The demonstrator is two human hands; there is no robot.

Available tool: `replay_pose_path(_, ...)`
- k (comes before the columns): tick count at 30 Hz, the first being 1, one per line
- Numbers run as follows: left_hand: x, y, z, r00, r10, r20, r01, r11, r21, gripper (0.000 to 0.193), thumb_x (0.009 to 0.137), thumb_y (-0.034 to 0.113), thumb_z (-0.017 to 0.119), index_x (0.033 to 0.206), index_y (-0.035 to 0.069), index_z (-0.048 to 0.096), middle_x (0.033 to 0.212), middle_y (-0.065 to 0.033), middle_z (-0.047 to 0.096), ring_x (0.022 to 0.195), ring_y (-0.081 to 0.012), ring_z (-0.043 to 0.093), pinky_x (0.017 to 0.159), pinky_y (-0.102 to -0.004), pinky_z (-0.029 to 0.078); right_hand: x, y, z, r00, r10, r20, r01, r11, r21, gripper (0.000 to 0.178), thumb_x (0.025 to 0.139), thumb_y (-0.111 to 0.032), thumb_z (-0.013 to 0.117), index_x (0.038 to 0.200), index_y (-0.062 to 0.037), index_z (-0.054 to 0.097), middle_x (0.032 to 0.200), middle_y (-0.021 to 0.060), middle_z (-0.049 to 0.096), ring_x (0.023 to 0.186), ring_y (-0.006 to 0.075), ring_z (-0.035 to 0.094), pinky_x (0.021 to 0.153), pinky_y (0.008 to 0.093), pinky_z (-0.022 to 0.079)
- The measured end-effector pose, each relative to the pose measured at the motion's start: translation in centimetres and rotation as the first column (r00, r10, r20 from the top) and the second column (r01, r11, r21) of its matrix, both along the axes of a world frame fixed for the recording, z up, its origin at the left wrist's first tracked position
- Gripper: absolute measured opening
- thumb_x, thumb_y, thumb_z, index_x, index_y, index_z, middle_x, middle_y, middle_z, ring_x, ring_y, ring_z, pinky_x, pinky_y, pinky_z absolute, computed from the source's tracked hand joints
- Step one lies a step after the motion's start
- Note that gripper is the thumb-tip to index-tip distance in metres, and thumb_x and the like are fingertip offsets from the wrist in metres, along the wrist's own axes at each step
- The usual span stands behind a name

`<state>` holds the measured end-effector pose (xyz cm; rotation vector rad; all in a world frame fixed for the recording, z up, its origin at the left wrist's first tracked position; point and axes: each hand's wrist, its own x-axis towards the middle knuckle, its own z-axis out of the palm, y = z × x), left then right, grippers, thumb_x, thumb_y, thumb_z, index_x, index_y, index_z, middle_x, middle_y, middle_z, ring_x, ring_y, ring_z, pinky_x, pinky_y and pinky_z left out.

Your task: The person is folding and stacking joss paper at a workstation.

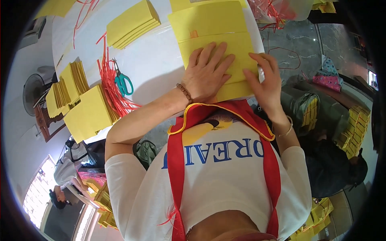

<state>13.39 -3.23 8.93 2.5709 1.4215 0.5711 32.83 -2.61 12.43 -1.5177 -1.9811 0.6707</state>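
My left hand [207, 74] lies flat on a large yellow paper sheet [211, 22] with fold lines across it, fingers spread. The sheet lies at the table edge close to my body, and a small orange patch shows on it above my fingertips. At the sheet's right edge is my right hand [267, 84], its thumb over the paper and its fingers apart from the thumb. Nothing shows between them. Whether the right fingertips touch the paper I cannot tell.
Left of my hands on the white table [161, 52] lie teal-handled scissors [123, 82], a bunch of red plastic strips [107, 86] and a yellow paper stack [133, 25]. More yellow bundles [72, 82] stand at the left edge. Two other people [66, 170] are nearby.
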Motion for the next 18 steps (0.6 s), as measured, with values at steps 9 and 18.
replay_pose_path(9,-0.3,-0.2,-0.1,0.996,-0.005,0.093,0.009,0.999,-0.042,0.054,0.076,0.033,0.063,0.124,0.015,0.047,0.135,-0.0096,0.038,0.122,-0.0291,0.034,0.096,-0.0450,0.028,1.2,-3.2,-1.5,0.863,0.361,0.354,-0.390,0.921,0.011,0.051,0.078,-0.023,0.062,0.126,-0.0121,0.050,0.135,0.0034,0.043,0.130,0.0247,0.033,0.103,0.0560,0.017)
replay_pose_path(18,1.0,-0.6,1.4,0.961,-0.092,-0.261,0.131,0.982,0.138,0.047,0.075,0.031,0.060,0.111,0.003,0.055,0.094,-0.0108,0.056,0.087,-0.0254,0.051,0.069,-0.0353,0.042,2.9,-1.9,-1.0,0.938,0.209,-0.278,-0.287,0.916,-0.279,0.044,0.088,-0.025,0.050,0.127,-0.0047,0.048,0.131,0.0120,0.047,0.125,0.0261,0.040,0.104,0.0408,0.028)
